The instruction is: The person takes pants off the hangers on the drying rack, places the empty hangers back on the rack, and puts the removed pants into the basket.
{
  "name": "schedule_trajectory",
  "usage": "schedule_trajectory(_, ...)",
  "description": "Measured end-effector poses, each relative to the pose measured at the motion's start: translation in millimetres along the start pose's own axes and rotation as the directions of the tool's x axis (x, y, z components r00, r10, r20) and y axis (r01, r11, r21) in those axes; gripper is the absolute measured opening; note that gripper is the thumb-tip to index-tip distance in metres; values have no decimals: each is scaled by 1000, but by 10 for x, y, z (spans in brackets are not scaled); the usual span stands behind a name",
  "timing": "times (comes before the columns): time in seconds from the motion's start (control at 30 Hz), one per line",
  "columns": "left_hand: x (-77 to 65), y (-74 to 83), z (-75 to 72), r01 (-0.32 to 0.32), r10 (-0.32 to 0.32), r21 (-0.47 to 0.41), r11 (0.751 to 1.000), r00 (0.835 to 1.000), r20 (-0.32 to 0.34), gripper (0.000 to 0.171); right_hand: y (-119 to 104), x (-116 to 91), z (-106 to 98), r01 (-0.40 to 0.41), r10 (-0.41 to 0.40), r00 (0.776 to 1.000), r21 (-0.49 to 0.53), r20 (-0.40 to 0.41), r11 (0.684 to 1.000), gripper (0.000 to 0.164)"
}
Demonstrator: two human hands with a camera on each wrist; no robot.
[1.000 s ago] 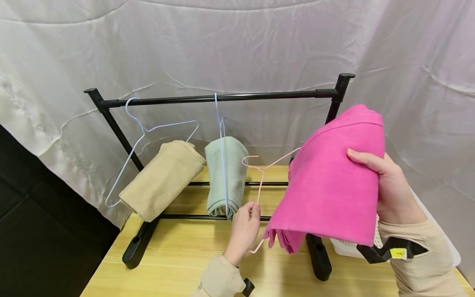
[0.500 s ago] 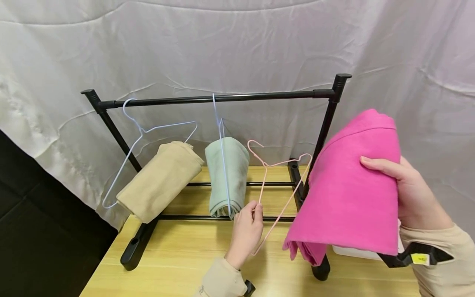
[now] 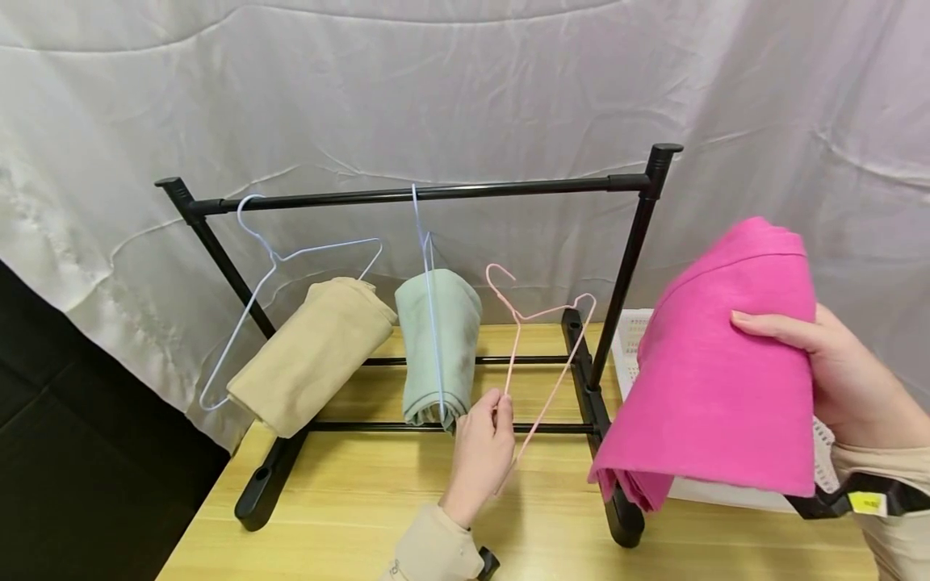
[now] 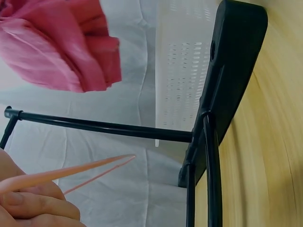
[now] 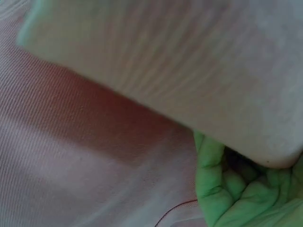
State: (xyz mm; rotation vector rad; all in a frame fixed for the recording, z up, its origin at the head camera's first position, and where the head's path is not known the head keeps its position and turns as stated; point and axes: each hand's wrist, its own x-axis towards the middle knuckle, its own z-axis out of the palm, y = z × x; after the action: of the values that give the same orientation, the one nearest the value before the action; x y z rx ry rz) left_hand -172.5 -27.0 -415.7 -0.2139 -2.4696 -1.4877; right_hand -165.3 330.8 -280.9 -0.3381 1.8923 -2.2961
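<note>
At the right end of the black rack [image 3: 508,190], the person's right hand [image 3: 846,387] is gripping the magenta cloth [image 3: 712,379], which is hanging in soft folds, probably light and floppy, and seemingly best held through all layers at its folded edge. In front of the rack's right half, the left hand [image 3: 481,456] is pinching the pink hanger [image 3: 517,316], whose thin, likely springy wire is offering its side as a sensible hold.

three hangers [image 3: 517,316], three cloths [image 3: 712,379], one rack [image 3: 508,190], one basket [image 3: 715,493]
</note>
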Motion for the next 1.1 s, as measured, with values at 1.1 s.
schedule_trajectory(1.1,50,1,-14,-30,30,1,1000,999,-19,33,-320,324,-652,-263,164,963,-621,-213,738,19)
